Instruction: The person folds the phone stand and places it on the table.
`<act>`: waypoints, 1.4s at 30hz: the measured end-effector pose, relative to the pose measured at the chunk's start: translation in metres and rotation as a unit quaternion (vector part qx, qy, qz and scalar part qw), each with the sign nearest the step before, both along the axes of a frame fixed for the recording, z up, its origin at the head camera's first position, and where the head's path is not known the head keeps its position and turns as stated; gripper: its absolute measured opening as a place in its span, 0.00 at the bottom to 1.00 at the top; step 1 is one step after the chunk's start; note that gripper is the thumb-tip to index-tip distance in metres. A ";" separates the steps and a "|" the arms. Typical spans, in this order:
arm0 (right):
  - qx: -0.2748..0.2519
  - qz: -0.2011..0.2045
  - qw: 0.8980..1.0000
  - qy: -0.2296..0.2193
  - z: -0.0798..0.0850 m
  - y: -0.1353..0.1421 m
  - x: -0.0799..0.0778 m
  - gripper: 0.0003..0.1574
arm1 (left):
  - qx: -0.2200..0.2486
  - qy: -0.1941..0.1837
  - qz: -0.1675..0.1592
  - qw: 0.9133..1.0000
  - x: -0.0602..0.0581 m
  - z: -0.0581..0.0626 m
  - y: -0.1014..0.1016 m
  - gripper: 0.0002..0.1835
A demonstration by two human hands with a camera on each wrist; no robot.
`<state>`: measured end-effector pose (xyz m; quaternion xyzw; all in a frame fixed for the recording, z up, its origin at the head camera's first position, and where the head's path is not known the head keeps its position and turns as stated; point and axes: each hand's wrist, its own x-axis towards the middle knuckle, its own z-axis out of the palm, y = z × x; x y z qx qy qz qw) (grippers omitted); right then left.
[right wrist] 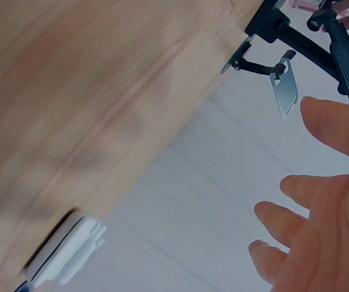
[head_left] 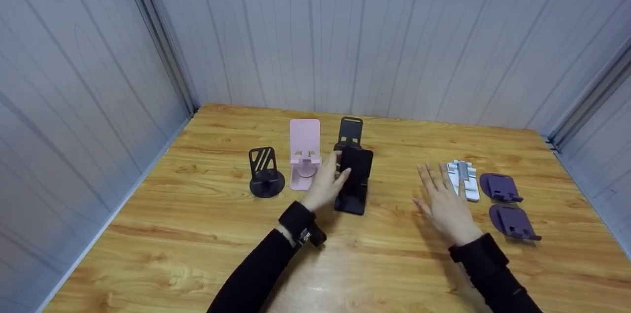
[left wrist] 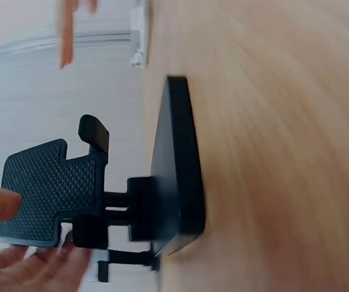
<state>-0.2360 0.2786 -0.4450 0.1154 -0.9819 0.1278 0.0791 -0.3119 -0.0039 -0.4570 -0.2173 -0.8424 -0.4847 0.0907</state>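
My left hand (head_left: 324, 184) grips the textured upper plate of a black phone stand (head_left: 357, 167), with the thumb on one face and the fingers behind. In the left wrist view the stand's thick base (left wrist: 183, 164) lies on the table and its plate (left wrist: 44, 188) stands raised on the arms. My right hand (head_left: 447, 208) is held over the table with its fingers spread and straight, holding nothing. Nearest to it is a white folded phone stand (head_left: 471, 186). In the right wrist view the same white stand (right wrist: 65, 249) lies flat, apart from the fingers.
A pink phone stand (head_left: 304, 138) and a round-based black one (head_left: 266, 185) stand unfolded to the left. Another dark stand (head_left: 350, 128) is behind the gripped one. Two purple folded stands (head_left: 503, 186) lie at the right. Panel walls (head_left: 335, 32) enclose the wooden table (head_left: 197, 244).
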 end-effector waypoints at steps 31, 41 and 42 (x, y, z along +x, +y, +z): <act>-0.439 0.119 0.811 -0.368 0.004 -0.026 0.005 0.54 | 0.265 -0.102 -0.118 0.951 0.032 0.036 0.020 0.08; -0.518 0.118 0.760 -0.374 -0.007 -0.027 0.004 0.56 | 0.262 -0.091 -0.114 0.954 0.037 0.039 0.024 0.08; -0.526 0.119 0.754 -0.375 -0.008 -0.027 0.004 0.56 | 0.256 -0.084 -0.112 0.957 0.037 0.039 0.023 0.08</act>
